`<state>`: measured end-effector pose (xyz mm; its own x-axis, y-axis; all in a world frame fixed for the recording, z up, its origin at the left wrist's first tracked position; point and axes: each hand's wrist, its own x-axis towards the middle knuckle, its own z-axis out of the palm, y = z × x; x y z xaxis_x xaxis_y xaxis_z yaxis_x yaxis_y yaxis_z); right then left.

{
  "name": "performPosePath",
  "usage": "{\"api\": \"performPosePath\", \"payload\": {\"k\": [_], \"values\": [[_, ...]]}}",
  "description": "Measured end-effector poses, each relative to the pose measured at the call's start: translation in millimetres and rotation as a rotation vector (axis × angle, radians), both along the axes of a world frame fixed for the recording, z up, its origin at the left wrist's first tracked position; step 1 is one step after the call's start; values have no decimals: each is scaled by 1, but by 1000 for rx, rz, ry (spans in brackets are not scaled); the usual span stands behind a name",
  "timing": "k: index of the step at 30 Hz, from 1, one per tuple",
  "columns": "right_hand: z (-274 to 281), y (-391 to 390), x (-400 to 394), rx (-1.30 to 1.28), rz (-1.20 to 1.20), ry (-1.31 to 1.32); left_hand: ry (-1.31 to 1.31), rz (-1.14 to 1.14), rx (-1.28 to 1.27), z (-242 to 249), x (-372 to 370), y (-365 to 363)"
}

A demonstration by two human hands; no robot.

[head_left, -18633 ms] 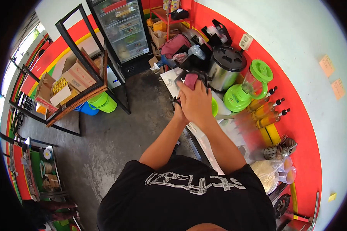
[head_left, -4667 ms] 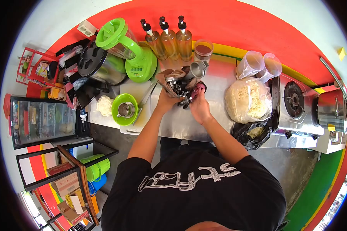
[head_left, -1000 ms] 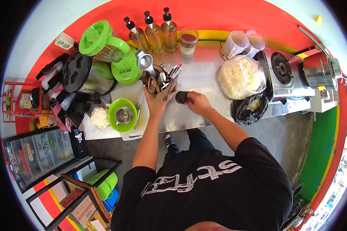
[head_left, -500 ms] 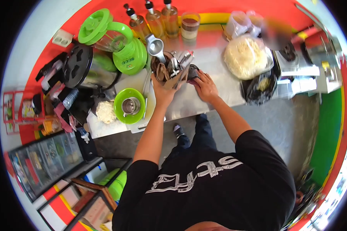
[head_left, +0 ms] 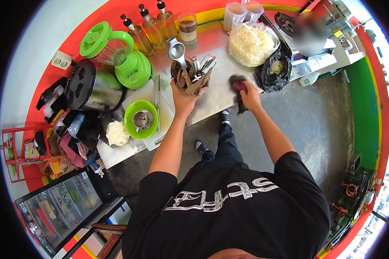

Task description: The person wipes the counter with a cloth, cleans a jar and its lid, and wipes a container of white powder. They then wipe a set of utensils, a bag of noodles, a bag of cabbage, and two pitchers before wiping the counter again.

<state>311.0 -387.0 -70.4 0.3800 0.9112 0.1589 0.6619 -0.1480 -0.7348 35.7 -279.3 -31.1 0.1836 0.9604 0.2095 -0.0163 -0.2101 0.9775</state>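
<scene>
At the steel counter's [head_left: 216, 101] near edge, the right hand [head_left: 249, 96], fingers clenched on a dark cloth [head_left: 237, 84], has swung away from the utensil holder [head_left: 190, 77], which the left hand [head_left: 182, 100] still grips; wiping seems underway beside the black bag [head_left: 274, 69].

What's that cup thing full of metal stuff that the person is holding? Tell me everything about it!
The utensil holder is a brownish, cup-shaped container standing upright on the steel counter. It is crammed with shiny metal tools, handles and ends poking out the top at angles. A silvery scoop-like piece sticks up highest behind it. The left hand grips its near side from below. It stands just right of the white cutting board and in front of the green blender.
</scene>
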Motion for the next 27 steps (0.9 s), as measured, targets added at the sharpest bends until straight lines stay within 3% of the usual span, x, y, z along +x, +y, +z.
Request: {"api": "performPosePath", "payload": {"k": [3, 5, 11, 16, 18, 19, 21, 22, 24, 25, 26, 27], "values": [[-44, 8, -1, -17, -128, -253, 20, -20, 14, 9, 2, -5], [-43, 13, -30, -68, -48, -382, -95, -84, -155, 21, 2, -9], [-20, -9, -113, -105, 365, -160, -84, -64, -39, 10, 2, -7], [10, -9, -95, -183, 623, -53, -41, -44, -42, 20, 10, -7], [29, 18, -71, -619, 504, 422, -60, -39, -72, 27, 16, -5], [21, 28, -59, -516, 413, 483, -62, -33, -65, 28, 19, -4], [12, 43, -41, -262, 117, 972, -38, -33, -40, 28, 28, 0], [34, 47, -47, -259, 124, 970, -126, -76, -79, 13, 31, 5], [69, 55, -69, -49, -124, 1510, -89, -70, -68, -11, 33, 12], [53, 64, -77, -46, -29, 1519, -52, -71, -65, -7, 32, 13], [37, 68, -83, -3, 17, 1501, -233, -96, -152, -4, 39, 9], [32, 71, -93, 39, 58, 1482, -221, -102, -162, -5, 40, 7]]}}
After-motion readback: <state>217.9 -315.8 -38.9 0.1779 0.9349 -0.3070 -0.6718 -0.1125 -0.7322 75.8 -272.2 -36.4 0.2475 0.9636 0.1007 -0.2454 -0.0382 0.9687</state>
